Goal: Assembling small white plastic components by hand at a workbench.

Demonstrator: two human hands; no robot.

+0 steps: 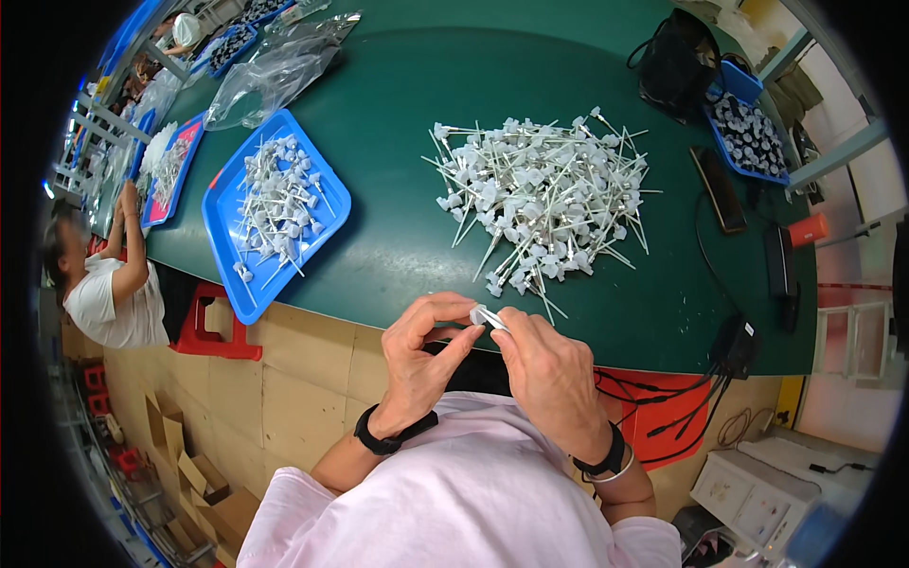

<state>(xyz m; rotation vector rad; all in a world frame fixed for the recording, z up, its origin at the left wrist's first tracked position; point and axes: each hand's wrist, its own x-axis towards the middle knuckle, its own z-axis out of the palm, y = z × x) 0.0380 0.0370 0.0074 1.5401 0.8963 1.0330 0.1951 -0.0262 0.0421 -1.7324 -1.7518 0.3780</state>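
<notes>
Just past the table's near edge, both my hands meet on one small white part (486,317), which has a translucent head and a thin stem. My left hand (417,358) pinches the head end between thumb and forefinger. The fingers of my right hand (552,371) are closed round the stem end and partly cover it. Beyond my hands lies a large heap of similar white-headed, thin-stemmed parts (544,199). To the left, a blue tray (220,241) holds a looser pile of such parts (279,194).
The green table (388,123) carries a clear plastic bag (275,76), a black bag (674,66), a phone (718,189) and a blue bin of dark-tipped parts (748,137). Cables (677,393) hang at the near right edge. Another person (114,284) works at far left beside a red stool (213,327).
</notes>
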